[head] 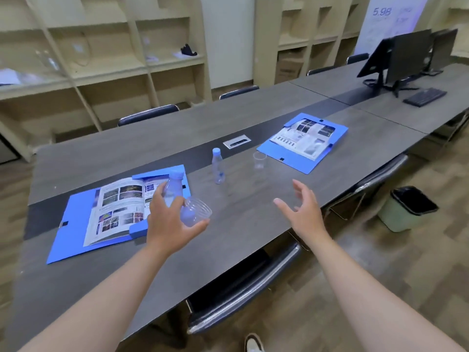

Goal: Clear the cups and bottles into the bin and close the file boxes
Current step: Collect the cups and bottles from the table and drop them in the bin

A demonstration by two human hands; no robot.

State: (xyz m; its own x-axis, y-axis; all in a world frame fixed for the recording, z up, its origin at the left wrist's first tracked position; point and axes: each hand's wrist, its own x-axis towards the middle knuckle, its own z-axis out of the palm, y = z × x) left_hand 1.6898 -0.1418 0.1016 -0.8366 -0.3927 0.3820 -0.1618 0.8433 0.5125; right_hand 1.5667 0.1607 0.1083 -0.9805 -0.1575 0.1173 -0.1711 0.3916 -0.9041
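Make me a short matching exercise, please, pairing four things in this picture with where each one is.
Things:
1. bin
2. keyboard
3. standing bottle
4. tilted cup

Places:
A. in the left hand
B. on the floor right of the table
C. upright mid-table
D. by the monitors

Pairs: 1-B, 2-D, 3-C, 4-A

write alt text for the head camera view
The left hand holds a water bottle and a clear plastic cup above a grey table; the right hand is open, empty. Another bottle, a cup and two open blue file boxes remain.
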